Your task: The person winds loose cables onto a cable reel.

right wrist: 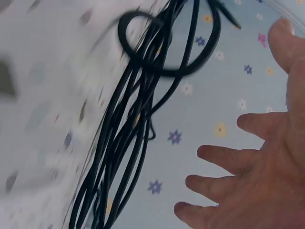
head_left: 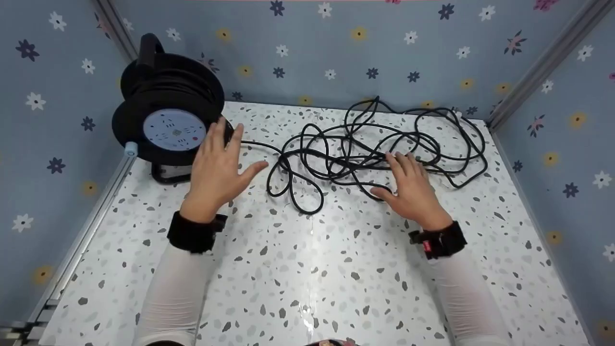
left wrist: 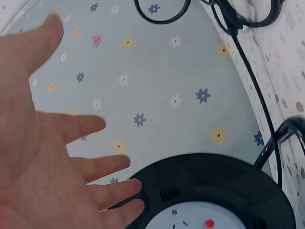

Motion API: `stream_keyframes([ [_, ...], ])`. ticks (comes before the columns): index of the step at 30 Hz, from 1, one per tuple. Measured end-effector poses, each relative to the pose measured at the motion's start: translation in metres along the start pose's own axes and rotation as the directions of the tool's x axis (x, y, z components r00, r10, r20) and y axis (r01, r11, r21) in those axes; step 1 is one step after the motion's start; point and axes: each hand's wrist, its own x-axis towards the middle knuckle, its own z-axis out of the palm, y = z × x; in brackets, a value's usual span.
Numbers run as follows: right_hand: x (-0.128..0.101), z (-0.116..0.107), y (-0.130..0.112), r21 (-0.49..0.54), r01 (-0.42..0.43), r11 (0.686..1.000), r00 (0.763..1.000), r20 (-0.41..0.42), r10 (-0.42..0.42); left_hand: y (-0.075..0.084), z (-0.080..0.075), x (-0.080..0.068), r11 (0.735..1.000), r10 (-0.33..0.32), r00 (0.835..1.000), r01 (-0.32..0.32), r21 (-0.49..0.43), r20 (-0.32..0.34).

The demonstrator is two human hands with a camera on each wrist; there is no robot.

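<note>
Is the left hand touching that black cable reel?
Cannot tell. In the head view the left hand overlaps the cable reel; in the left wrist view the fingertips sit at its rim, but no clear contact or gap shows.

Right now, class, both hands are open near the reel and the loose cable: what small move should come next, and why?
Probably the left hand should close on the cable reel to steady it. Its fingers are straight beside the reel's rim, gripping nothing, and the cable lies unwound in a tangle on the table, under the open right hand.
</note>
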Motion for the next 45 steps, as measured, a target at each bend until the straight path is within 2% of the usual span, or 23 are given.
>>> stream_keyframes([
  [3,0.016,0.005,-0.022,0.082,0.056,0.995,0.998,0.009,-0.057,-0.011,-0.019,0.007,0.997,-0.018,0.995,0.01,-0.076,-0.1],
  [5,0.027,0.009,-0.037,0.11,0.097,0.989,0.995,0.003,-0.098,-0.019,-0.032,0.015,0.995,-0.02,0.982,0.001,-0.103,-0.189],
  [7,0.037,0.012,-0.053,0.128,0.123,0.984,0.992,-0.016,-0.122,-0.027,-0.045,0.025,0.993,-0.02,0.952,-0.017,-0.119,-0.304],
  [9,0.048,0.014,-0.071,0.152,0.132,0.98,0.991,-0.023,-0.13,-0.036,-0.057,0.034,0.993,-0.028,0.907,-0.022,-0.115,-0.42],
  [11,0.059,0.014,-0.09,0.195,0.124,0.973,0.992,-0.018,-0.123,-0.045,-0.068,0.044,0.995,-0.053,0.859,0.0,-0.104,-0.509],
  [12,0.065,0.015,-0.1,0.216,0.112,0.97,0.993,-0.004,-0.114,-0.049,-0.074,0.049,0.995,-0.074,0.844,0.024,-0.1,-0.531],
  [14,0.077,0.016,-0.119,0.251,0.105,0.962,0.993,0.026,-0.115,-0.059,-0.082,0.059,0.992,-0.125,0.832,0.092,-0.087,-0.54],
  [18,0.103,0.022,-0.157,0.295,0.12,0.948,0.987,0.067,-0.146,-0.078,-0.09,0.075,0.976,-0.211,0.838,0.211,-0.058,-0.503],
  [21,0.122,0.029,-0.18,0.32,0.128,0.939,0.981,0.101,-0.168,-0.09,-0.093,0.084,0.959,-0.274,0.862,0.276,-0.059,-0.426],
  [25,0.147,0.041,-0.2,0.346,0.107,0.932,0.969,0.172,-0.175,-0.1,-0.1,0.097,0.933,-0.359,0.899,0.347,-0.095,-0.249],
  [29,0.164,0.056,-0.218,0.339,0.08,0.937,0.964,0.214,-0.16,-0.107,-0.109,0.106,0.921,-0.387,0.916,0.378,-0.097,-0.108],
  [32,0.171,0.066,-0.232,0.337,0.075,0.938,0.965,0.212,-0.153,-0.111,-0.113,0.11,0.914,-0.4,0.916,0.396,-0.085,-0.04],
  [36,0.179,0.072,-0.248,0.369,0.07,0.927,0.966,0.207,-0.155,-0.113,-0.115,0.116,0.898,-0.432,0.902,0.432,-0.085,0.017],
  [41,0.186,0.074,-0.265,0.41,0.057,0.91,0.968,0.202,-0.152,-0.113,-0.115,0.121,0.885,-0.453,0.891,0.454,-0.101,0.038],
  [45,0.188,0.076,-0.277,0.49,0.044,0.871,0.965,0.206,-0.165,-0.114,-0.113,0.122,0.874,-0.466,0.884,0.464,-0.142,0.022],
])
